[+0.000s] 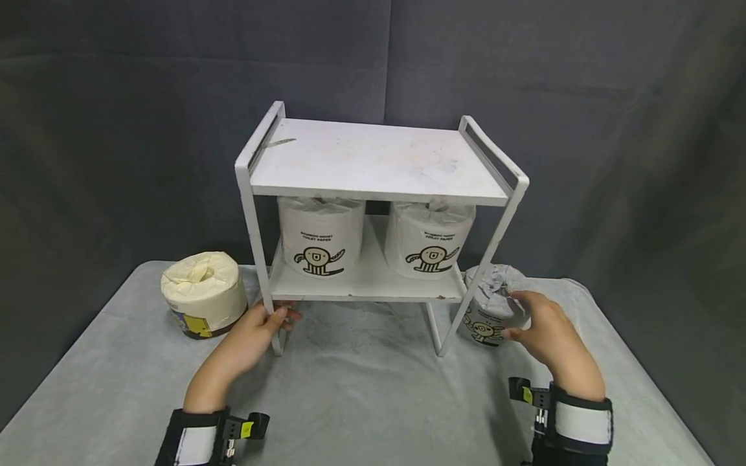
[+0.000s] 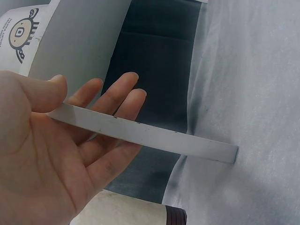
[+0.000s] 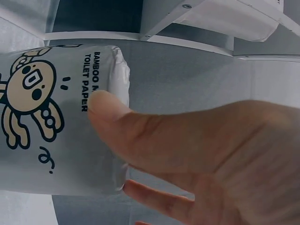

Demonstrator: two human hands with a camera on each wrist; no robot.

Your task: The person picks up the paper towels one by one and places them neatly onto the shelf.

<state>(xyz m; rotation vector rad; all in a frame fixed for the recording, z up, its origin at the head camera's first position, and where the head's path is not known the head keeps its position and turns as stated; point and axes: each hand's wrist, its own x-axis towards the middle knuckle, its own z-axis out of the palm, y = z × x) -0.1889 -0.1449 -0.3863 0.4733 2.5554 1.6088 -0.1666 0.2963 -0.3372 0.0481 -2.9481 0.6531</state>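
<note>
A white two-tier shelf rack [image 1: 373,158] stands on the cloth-covered table. My left hand [image 1: 256,330] holds its front left leg [image 2: 150,133], thumb on one side and fingers loosely bent behind. Two wrapped toilet paper rolls [image 1: 322,236] stand on the lower tier, cartoon prints facing me. To the right of the rack, another white-wrapped toilet paper roll [image 3: 61,131] stands on the table. My right hand [image 1: 550,330] reaches around that roll's near right side, the thumb [image 3: 126,126] overlapping its printed wrapper and the fingertips [image 3: 133,187] right at its top edge.
A cream-wrapped roll [image 1: 204,291] with a yellow and blue label stands on the table left of the rack, close to my left hand. A dark grey curtain [image 1: 373,58] hangs behind the table. The grey cloth [image 1: 373,395] spreads in front of the rack.
</note>
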